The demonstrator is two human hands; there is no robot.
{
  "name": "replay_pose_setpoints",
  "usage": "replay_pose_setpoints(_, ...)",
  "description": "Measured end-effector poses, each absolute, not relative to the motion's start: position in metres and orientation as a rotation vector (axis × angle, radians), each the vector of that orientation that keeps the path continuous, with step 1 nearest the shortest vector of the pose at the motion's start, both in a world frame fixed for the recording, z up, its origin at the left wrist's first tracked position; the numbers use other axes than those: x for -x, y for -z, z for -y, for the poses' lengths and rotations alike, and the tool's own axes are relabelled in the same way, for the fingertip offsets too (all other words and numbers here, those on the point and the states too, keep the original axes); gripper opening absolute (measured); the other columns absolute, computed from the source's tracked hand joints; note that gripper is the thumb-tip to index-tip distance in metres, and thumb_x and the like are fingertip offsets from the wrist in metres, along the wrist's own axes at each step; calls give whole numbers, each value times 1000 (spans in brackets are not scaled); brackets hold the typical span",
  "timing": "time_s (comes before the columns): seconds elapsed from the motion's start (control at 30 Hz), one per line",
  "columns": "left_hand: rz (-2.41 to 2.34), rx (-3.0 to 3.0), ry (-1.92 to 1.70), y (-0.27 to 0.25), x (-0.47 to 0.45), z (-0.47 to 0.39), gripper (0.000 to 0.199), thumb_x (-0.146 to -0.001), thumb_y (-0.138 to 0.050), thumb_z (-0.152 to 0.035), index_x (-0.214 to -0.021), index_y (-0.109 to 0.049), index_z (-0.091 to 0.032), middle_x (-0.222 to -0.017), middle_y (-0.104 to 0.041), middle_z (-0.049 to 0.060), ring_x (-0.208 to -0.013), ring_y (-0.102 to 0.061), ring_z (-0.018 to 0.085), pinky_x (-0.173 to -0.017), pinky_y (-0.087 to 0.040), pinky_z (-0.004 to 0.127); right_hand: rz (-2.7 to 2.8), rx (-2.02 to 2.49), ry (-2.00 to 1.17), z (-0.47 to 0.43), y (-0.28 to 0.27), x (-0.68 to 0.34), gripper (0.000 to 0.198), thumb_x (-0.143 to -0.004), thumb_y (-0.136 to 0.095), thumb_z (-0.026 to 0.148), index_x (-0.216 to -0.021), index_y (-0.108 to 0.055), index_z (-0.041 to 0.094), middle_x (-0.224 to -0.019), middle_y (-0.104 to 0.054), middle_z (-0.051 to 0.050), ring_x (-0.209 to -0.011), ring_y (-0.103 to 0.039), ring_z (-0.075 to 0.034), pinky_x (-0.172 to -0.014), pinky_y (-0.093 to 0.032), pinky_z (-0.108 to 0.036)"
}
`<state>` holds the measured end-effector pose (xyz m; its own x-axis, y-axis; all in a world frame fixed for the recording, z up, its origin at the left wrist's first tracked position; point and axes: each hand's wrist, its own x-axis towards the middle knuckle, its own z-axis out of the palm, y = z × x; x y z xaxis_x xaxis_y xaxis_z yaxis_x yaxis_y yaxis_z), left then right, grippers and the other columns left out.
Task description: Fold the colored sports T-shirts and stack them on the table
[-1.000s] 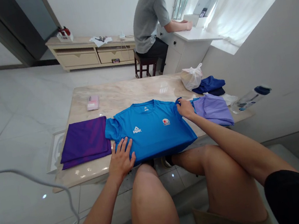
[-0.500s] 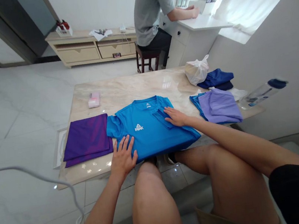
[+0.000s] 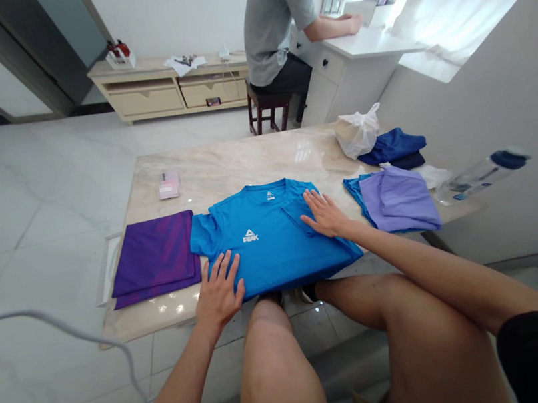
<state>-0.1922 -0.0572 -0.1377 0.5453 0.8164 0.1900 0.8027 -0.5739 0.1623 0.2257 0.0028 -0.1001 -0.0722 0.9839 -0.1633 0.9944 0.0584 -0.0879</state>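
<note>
A blue T-shirt with a white logo lies chest up across the table's near edge, its collar pointing away from me. Its right-hand sleeve is folded inward over the chest, while the left-hand sleeve sticks out. My left hand rests on the shirt's lower left edge, fingers spread. On the folded sleeve at the right lies my right hand, flat with fingers stretched out. Just left of the shirt is a folded purple garment, close to the blue sleeve.
The marble-patterned table also bears a small pink item, a white plastic bag, dark blue clothing, folded lilac clothing and a clear bottle. A person sits at a white desk beyond. A grey cable hangs at left.
My right hand has shifted slightly to the right over the folded sleeve, its fingers a little more spread. My left hand stays at the shirt's left edge. The view has tilted slightly.
</note>
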Motion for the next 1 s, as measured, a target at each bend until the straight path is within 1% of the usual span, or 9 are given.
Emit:
replay_pose_setpoints(0.1, -1428, -2712, -380, 138, 192, 58, 64, -108, -45, -38, -170, -48, -21, -175, -45, 13, -160, -43, 36, -134, -24, 62, -2217, -2054, 407, -4, 107, -219, 90, -110, -23, 71, -180, -13, 16, -187, -6, -10, -173, -4, -29, -140, -10, -49)
replay_pose_setpoints(0.17, -1432, -2714, -383, 138, 192, 58, 65, -107, -46, -38, -171, -46, -22, -175, -46, 13, -160, -43, 36, -134, -24, 62, -2133, -2104, 414, -5, 111, -221, 91, -109, -22, 74, -180, -17, 18, -186, -6, -11, -173, -5, -32, -140, -9, -53)
replay_pose_setpoints(0.3, -1427, -2711, -399, 139, 192, 57, 67, -106, -48, -37, -171, -45, -24, -173, -47, 13, -160, -44, 36, -135, -24, 62, -2031, -2245, 351, -4, 111, -228, 96, -108, -18, 75, -179, -17, 10, -184, -14, -18, -172, -10, -35, -139, -6, -58)
replay_pose_setpoints(0.47, -1425, -2705, -410, 138, 191, 57, 64, -107, -45, -37, -168, -50, -20, -173, -47, 15, -160, -43, 37, -134, -24, 62, -2130, -2114, 357, -1, 105, -220, 91, -111, -25, 68, -177, -22, 6, -185, -13, -17, -173, -8, -33, -140, -7, -49)
replay_pose_setpoints(0.57, -1425, -2698, -408, 136, 190, 58, 63, -107, -44, -37, -167, -52, -17, -173, -47, 16, -160, -43, 37, -134, -25, 62, -2173, -2037, 375, -3, 100, -217, 85, -111, -33, 65, -178, -24, 13, -185, -11, -13, -173, -9, -33, -140, -10, -50)
replay_pose_setpoints(0.67, -1422, -2690, -413, 136, 190, 58, 65, -106, -46, -37, -169, -49, -20, -173, -47, 15, -160, -43, 37, -134, -24, 62, -2317, -1923, 370, -6, 96, -219, 76, -112, -39, 61, -177, -31, 22, -186, -11, -8, -173, -6, -32, -140, -9, -52)
replay_pose_setpoints(0.77, -1418, -2688, -416, 138, 191, 58, 67, -106, -47, -37, -171, -45, -23, -173, -47, 13, -160, -43, 36, -135, -23, 62, -2357, -1859, 415, -7, 95, -224, 74, -113, -41, 57, -177, -33, 21, -186, -12, -10, -173, -7, -33, -140, -11, -51)
replay_pose_setpoints(0.9, -1442, -2691, -420, 141, 191, 59, 66, -106, -48, -36, -170, -47, -21, -175, -45, 14, -161, -42, 36, -135, -22, 62, -2458, -1725, 370, -6, 95, -225, 68, -113, -45, 53, -174, -39, 24, -185, -14, -8, -172, -9, -34, -140, -12, -53)
replay_pose_setpoints(1.0, -1439, -2700, -429, 142, 192, 61, 66, -104, -50, -35, -168, -50, -20, -175, -45, 13, -161, -42, 36, -137, -20, 61, -2484, -1696, 241, -11, 86, -216, 67, -113, -43, 49, -173, -40, 18, -184, -20, -14, -172, -13, -36, -138, -16, -58)
